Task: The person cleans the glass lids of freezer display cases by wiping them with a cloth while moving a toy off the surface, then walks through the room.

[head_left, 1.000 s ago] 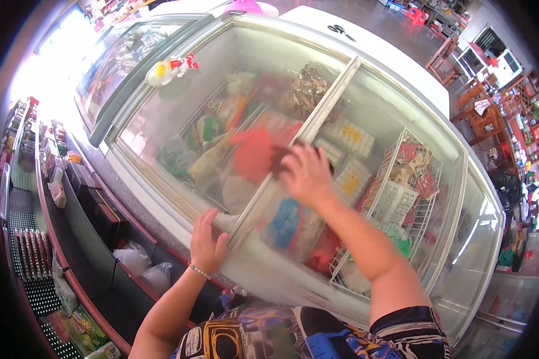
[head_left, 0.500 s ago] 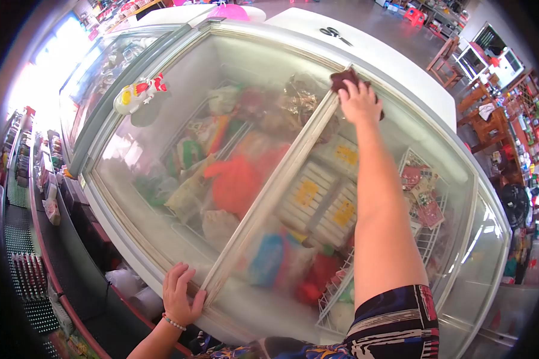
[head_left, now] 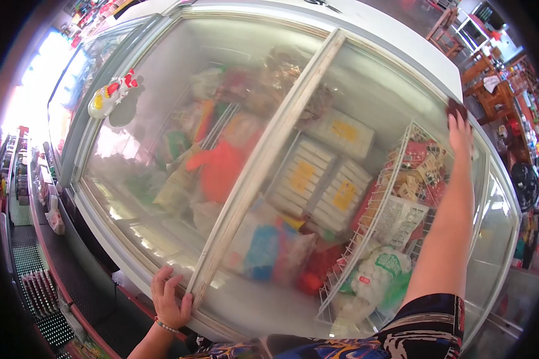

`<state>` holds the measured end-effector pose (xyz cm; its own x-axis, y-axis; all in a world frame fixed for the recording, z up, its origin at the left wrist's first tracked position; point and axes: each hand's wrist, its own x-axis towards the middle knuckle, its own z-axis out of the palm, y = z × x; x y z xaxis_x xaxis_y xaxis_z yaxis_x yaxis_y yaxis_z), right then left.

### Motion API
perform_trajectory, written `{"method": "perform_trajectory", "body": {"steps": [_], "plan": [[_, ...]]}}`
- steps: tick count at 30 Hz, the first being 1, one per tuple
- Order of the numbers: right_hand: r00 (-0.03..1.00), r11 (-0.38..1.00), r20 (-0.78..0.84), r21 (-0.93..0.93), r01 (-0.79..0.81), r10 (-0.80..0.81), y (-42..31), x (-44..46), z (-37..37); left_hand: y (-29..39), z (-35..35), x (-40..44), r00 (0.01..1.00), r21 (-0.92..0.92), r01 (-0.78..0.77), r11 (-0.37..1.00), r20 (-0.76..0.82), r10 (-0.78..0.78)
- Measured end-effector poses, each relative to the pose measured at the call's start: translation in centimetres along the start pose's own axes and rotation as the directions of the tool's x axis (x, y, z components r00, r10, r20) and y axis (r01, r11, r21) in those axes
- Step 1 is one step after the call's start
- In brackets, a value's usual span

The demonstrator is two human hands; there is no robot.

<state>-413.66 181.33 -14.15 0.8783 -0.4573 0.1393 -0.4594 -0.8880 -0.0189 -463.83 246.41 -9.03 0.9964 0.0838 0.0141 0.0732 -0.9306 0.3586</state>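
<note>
My right hand (head_left: 460, 134) is stretched to the far right corner of a chest freezer (head_left: 251, 15) with a sliding glass top. It presses a dark brown cloth (head_left: 456, 109) against the frame there. At the near edge, my left hand (head_left: 169, 297) rests on the freezer's rim with fingers apart, its thumb close to the end of the pale divider (head_left: 263, 161) between the glass panes. Through the fogged glass I see a red plastic bag (head_left: 221, 170), boxes with yellow labels (head_left: 302, 173) and a white wire basket (head_left: 374, 215) of packaged food.
A white and red bird-shaped ornament (head_left: 111, 96) sits on the left part of the glass. Dark shelving (head_left: 60, 257) runs along the left side. Wooden furniture (head_left: 494, 96) and stocked shelves stand beyond the freezer at right.
My right hand and the cloth have moved right along the far frame, from the divider's end to the right corner. My left hand stays on the near rim. The view has shifted.
</note>
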Motion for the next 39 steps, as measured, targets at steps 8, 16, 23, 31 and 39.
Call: {"method": "perform_trajectory", "body": {"steps": [8,16,23,31,39], "plan": [[0.96,0.955,-0.02,-0.095,-0.281,0.28,22.2,-6.6,2.1,0.1,-0.1,-0.1,0.999,-0.006,-0.023,1.0,-0.025,0.023],[0.988,0.995,0.126,-0.059,-0.083,0.09,-1.9,-16.8,-6.2,0.2,0.0,-0.6,0.997,0.014,-0.051,0.999,-0.066,0.051],[0.668,0.628,-0.087,0.269,0.73,-0.739,-19.6,-37.1,-8.6,-0.1,0.2,-1.1,0.987,-0.03,-0.092,0.995,-0.133,0.087],[0.15,0.061,-0.088,0.633,0.772,-0.985,-11.7,-57.4,-11.5,-0.2,0.3,-1.6,0.989,-0.06,-0.075,0.995,-0.13,0.067],[0.918,0.916,-0.006,0.064,0.396,-0.397,1.8,-33.5,-7.4,-0.6,0.7,-1.8,0.988,-0.039,-0.096,0.995,-0.123,0.09]]}}
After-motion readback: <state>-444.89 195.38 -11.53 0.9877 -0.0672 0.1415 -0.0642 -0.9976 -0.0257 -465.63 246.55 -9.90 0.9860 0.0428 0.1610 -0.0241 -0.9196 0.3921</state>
